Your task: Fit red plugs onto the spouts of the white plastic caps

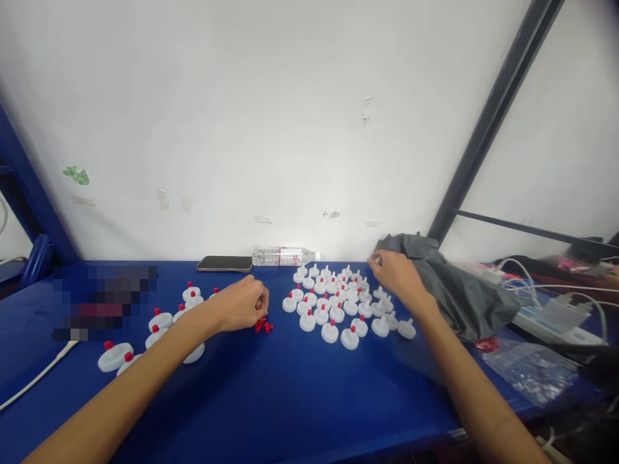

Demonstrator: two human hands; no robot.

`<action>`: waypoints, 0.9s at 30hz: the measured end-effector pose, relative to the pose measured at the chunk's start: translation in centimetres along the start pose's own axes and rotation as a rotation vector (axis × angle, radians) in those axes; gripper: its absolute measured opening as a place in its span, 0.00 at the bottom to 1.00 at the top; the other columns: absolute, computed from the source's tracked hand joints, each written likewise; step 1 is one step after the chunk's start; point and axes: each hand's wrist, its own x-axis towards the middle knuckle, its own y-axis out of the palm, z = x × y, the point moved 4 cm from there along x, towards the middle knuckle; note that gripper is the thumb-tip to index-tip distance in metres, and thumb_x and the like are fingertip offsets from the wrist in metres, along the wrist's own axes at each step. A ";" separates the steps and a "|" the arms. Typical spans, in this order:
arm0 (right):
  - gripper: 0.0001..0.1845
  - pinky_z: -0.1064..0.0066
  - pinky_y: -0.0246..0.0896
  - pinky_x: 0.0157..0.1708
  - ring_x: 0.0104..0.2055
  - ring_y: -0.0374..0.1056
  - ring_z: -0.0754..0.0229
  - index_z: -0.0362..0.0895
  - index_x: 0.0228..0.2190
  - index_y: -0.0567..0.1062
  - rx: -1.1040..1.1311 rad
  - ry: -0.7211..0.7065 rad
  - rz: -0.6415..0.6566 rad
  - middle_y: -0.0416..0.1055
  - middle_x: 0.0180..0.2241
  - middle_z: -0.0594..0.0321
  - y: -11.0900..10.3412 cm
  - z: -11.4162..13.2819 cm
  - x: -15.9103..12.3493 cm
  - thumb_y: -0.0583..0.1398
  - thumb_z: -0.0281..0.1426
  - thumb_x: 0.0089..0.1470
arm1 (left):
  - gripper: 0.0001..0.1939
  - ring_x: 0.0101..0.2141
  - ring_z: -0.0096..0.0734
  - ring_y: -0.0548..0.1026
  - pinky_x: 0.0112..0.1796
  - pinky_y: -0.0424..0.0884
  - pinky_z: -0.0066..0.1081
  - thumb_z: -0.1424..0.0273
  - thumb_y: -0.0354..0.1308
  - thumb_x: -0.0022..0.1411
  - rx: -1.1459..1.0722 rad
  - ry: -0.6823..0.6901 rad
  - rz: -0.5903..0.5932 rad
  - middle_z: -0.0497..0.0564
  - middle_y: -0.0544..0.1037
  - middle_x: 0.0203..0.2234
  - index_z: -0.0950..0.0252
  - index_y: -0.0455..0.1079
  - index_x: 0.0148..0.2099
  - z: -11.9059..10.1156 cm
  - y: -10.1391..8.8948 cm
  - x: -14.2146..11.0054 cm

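Note:
My left hand [245, 303] is closed, its fingers curled down at the edge of a small pile of red caps [264, 326]. Whatever its fingertips pinch is hidden. At the back right, my right hand [395, 272] has its fingers bent together beside a large group of white nozzle lids [337, 314]; I cannot make out anything between them. Many lids in the front and left of this group carry red tips, while those toward the right and back show bare white spouts. More red-tipped white lids [161, 319] stand left of my left hand, partly covered by my forearm.
Along the wall lie a dark phone [225, 263] and a clear plastic bottle [280, 256] on its side. A grey plastic bag [449, 283], a white power strip [556, 325] and a clear bag [529, 368] occupy the right. A white cable [39, 380] runs along the left.

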 end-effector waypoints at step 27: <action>0.20 0.66 0.68 0.41 0.44 0.74 0.56 0.49 0.54 0.70 0.406 -0.684 -0.214 0.74 0.50 0.57 -2.0 9.6 -5.4 0.49 0.23 0.66 | 0.11 0.38 0.36 0.75 0.40 0.68 0.33 0.65 0.50 0.70 -0.193 0.072 -0.351 0.50 0.80 0.37 0.61 0.72 0.44 -2.9 -0.5 0.5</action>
